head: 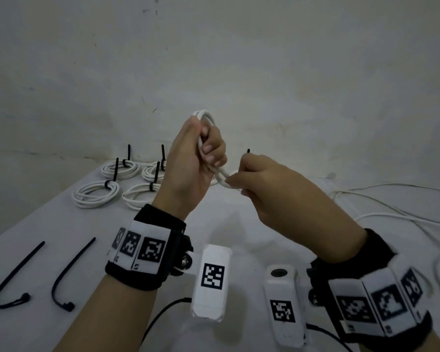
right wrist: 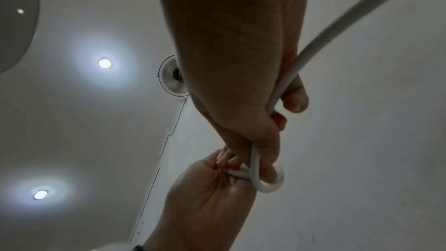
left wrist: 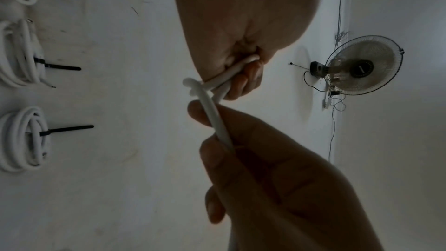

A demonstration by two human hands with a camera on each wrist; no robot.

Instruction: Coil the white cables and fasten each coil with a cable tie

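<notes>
The left hand (head: 191, 158) clenches a bundle of white cable (head: 205, 118) loops; one loop end protrudes above the grip, another below. The right hand (head: 262, 184) pinches the lower loop just beside the left grip. Beyond both grips, four tied coils (head: 95, 196) lie on the table (head: 239, 224). Two loose cable ties (head: 69, 273) lie nearer, left.

— What are my hands doing?

— I see my left hand (head: 188, 158) raised in front of me, wrist upright, fingers curled into a fist round loops of white cable (head: 205, 118). My right hand (head: 262, 184) sits just beside it, lower, palm turned down, thumb and fingertips pinching the same cable.

— And the arms?

— Both forearms are bare and angle inward, each with a black wristband (head: 148, 257).
</notes>
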